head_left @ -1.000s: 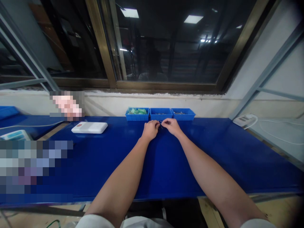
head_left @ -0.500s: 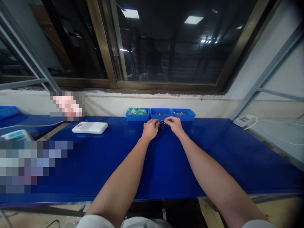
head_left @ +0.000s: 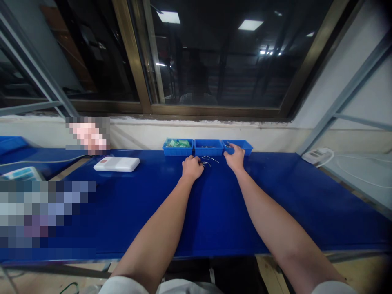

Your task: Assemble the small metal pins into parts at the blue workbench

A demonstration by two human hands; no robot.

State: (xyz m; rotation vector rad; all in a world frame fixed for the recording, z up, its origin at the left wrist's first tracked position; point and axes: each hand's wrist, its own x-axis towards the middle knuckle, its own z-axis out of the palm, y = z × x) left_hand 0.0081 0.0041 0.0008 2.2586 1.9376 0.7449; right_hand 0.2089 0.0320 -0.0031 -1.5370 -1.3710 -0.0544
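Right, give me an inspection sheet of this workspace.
Surface: blue tabletop, slightly glossy.
Job's things: thin metal pieces lie loose before the middle bin; left bin holds green packets; middle bin and right bin hold metal bits.
Clutter: white device lies apart, to the left.
Grips: left grip is at the loose pieces; right grip reaches over the right bin's front edge; whether either holds anything is unclear.
Cables: white cable at far left, looped cable at right.
Surroundings: window behind; metal frames either side; some areas at left are pixelated.
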